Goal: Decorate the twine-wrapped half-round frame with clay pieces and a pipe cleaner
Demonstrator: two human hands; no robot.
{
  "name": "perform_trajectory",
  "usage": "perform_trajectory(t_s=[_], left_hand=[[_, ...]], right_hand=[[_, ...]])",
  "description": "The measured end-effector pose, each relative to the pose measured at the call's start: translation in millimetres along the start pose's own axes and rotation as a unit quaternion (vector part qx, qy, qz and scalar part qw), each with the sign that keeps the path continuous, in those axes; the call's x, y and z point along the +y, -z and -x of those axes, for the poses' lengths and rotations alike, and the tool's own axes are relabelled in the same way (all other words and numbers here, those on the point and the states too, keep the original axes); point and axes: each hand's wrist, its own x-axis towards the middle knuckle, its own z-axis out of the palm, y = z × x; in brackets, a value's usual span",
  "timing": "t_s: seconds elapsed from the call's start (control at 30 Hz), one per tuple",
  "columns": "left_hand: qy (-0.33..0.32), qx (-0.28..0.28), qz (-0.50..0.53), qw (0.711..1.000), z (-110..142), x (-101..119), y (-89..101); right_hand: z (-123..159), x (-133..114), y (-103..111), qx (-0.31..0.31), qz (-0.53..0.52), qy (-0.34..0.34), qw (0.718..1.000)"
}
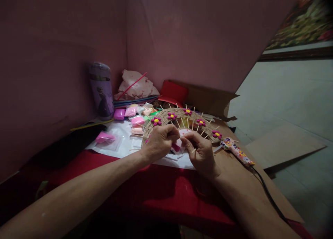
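Observation:
My left hand [160,142] is closed, knuckles up, in front of a twine-wrapped arch [179,113]. Close beside it, my right hand [200,152] pinches with thumb and forefinger. What the fingertips hold is too small or hidden to tell. Between and just below the hands shows a clear packet with magenta clay [176,148]; whether it is held or lying there I cannot tell. Behind it is a white piece with red dots [184,131]. Magenta flowers with yellow centres [172,116] sit on the arch, and thin wooden sticks [197,128] poke out around its edges.
Several clay packets [137,120] lie on white paper [122,149] at left. A purple tumbler [101,91] stands by the wall. A patterned glue gun [238,152] with a black cord lies on cardboard [260,187] at right. Red cloth [166,187] covers the table's front.

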Motion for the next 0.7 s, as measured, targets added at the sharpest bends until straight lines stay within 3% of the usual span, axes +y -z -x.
perform_trajectory(t_s=[0.3,0.7], left_hand=[[0.050,0.009,0.063,0.997,-1.9,7.8,-1.3],[0.045,-0.024,0.044,0.998,-1.2,1.4,-1.0]], right_hand=[[-0.3,3.2,0.3,0.027,0.003,-0.030,0.999],[-0.3,2.6,0.7,-0.015,-0.001,-0.016,1.000]])
